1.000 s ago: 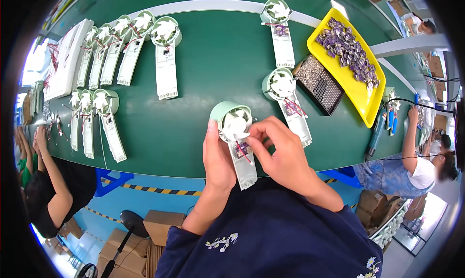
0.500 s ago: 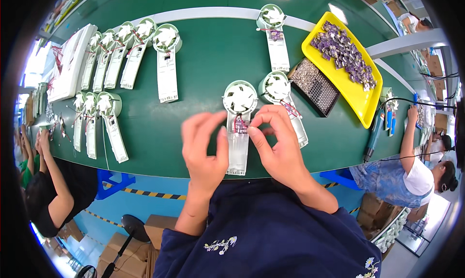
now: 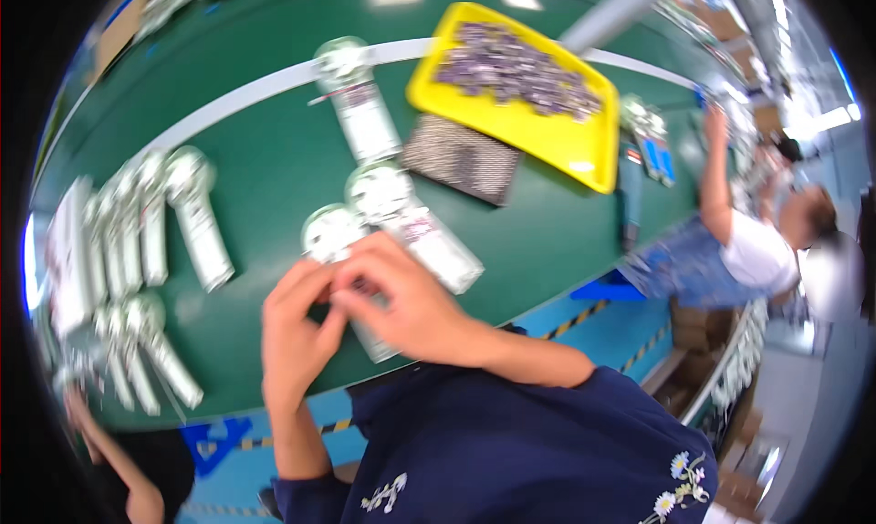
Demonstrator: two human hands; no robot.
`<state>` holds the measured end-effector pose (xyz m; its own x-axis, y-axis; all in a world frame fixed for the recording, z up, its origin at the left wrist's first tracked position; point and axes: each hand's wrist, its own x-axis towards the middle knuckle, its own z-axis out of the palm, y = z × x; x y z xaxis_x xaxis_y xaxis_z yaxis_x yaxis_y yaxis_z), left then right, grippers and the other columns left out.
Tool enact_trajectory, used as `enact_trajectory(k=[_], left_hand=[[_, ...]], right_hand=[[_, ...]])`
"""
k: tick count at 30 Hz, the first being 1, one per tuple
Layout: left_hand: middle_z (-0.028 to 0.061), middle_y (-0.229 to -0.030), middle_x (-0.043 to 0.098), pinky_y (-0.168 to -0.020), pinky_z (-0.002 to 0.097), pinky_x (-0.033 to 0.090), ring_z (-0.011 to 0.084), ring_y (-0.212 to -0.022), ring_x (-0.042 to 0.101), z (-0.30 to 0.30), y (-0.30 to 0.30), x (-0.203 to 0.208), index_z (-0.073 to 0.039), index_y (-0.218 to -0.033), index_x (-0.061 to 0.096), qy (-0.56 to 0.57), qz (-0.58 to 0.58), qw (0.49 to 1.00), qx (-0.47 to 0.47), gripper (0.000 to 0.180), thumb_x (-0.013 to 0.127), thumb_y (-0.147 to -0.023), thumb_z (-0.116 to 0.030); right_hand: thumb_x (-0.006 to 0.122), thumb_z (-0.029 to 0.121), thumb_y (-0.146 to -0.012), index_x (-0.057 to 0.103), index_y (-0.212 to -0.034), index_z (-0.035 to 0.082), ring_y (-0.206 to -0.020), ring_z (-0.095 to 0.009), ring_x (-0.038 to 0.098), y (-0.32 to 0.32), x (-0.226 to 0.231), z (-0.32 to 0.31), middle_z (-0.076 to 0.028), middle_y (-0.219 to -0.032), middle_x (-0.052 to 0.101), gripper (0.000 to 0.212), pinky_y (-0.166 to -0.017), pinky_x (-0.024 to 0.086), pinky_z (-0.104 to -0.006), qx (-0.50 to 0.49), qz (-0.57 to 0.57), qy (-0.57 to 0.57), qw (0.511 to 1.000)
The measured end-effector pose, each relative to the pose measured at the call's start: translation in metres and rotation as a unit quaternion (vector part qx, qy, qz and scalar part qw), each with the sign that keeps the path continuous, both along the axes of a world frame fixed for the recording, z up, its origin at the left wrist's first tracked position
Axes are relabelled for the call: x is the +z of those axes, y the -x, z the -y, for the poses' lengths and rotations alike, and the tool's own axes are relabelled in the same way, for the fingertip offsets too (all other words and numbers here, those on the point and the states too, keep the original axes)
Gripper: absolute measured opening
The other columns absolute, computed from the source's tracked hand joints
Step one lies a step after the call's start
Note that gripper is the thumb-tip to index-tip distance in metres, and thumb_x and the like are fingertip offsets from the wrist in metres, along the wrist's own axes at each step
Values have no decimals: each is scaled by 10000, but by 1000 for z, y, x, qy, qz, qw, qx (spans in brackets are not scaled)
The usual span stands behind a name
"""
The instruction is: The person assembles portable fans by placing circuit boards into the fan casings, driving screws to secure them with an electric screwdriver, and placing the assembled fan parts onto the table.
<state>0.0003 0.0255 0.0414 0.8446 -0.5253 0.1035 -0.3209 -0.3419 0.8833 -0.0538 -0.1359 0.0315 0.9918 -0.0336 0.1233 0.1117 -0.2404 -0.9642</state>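
A pale green handheld fan unit (image 3: 332, 234) with white blades lies in front of me, its handle mostly beneath my hands. My left hand (image 3: 299, 328) and my right hand (image 3: 399, 303) meet over the place where the fan head joins the handle. Their fingertips are pinched close together, hiding the small circuit board there and whatever they grip. Just right of it lies another fan unit (image 3: 429, 241) with a purple board and red wires on its handle. Farther back is a third fan unit (image 3: 367, 123), also with a board. The picture is smeared by motion.
A yellow tray (image 3: 602, 168) of small purple boards stands on the green table (image 3: 274, 150), beside a dark perforated box (image 3: 497, 194) of small metal parts. An electric screwdriver (image 3: 630, 200) lies farther right. Several fan units (image 3: 203, 228) line the left. A co-worker (image 3: 744, 241) works at right.
The view has swung right, so the table's things appear shifted left and tilted. My left hand has closed in from beside the fan to meet my right hand's fingertips.
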Motion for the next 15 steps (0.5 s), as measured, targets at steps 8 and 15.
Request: enact_trajectory(k=[8, 15], left_hand=[[113, -881, 637, -713, 295, 494, 223, -784, 627, 4, 6, -4, 21, -992, 699, -2, 19, 999, 34, 227, 680, -773, 79], [99, -873, 645, -671, 280, 468, 184, -746, 601, 24, 29, -29, 3, -1019, 719, 88, -26, 982, 165, 161, 638, -884, 36]], right_hand=[[736, 47, -816, 644, -1053, 55, -881, -247, 606, 21, 42, 32, -101, -1016, 594, 254, -785, 498, -341, -75, 125, 105, 984], [633, 474, -948, 439, -1430, -37, -1180, -351, 560, 87, -5, 314, -239, -1295, 562, 729, -982, 450, -418, -449, -152, 462, 750]])
